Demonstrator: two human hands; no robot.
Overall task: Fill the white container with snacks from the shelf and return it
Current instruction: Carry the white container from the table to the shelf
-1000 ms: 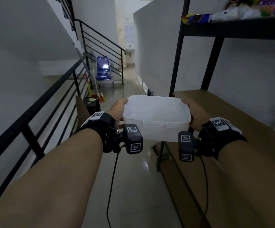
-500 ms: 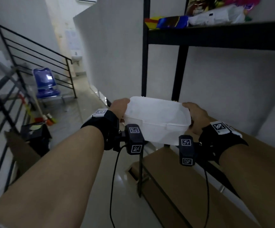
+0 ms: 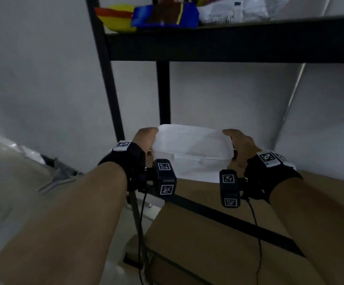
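White container held between both hands in front of a black metal shelf, seen from the head camera. The left hand clasps its left end and the right hand its right end, each closed on the rim; both wrists carry black straps with printed markers. The container sits level, mouth up, its long axis running from hand to hand, and it looks empty, though blur makes that uncertain. Just beyond and below the hands lies a brown shelf board; well above them, on the upper board, rest a yellow-and-red snack packet, a blue-and-brown packet and white packets. The step appears to be parking the container on the lower board so the hands can reach up. Doing it well likely means keeping it level, lowering it squarely onto the board, clear of the uprights, before either hand lets go.
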